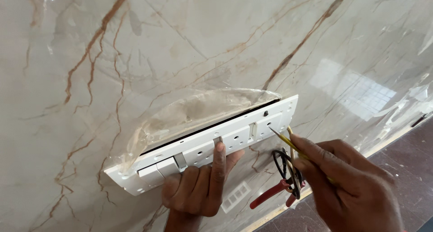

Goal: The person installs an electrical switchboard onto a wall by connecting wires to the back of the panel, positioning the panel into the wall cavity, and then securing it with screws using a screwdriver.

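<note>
White switch plate [203, 144] at frame centre, half out of marble wall [135, 56], not yet fixed flush. Left hand [198, 187] supports plate from below, fingers closed around edge. Right hand [352, 182] grips yellow screwdriver [288, 142], tip at plate hole. Red pliers [270, 193] lie lower right, unused.

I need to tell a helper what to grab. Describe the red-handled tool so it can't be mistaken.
Start at the white switch plate on the marble wall. Below its right end, past the right hand, the pliers lie by the wall's foot. Their red handles stand out beside the black wire loop.
</note>
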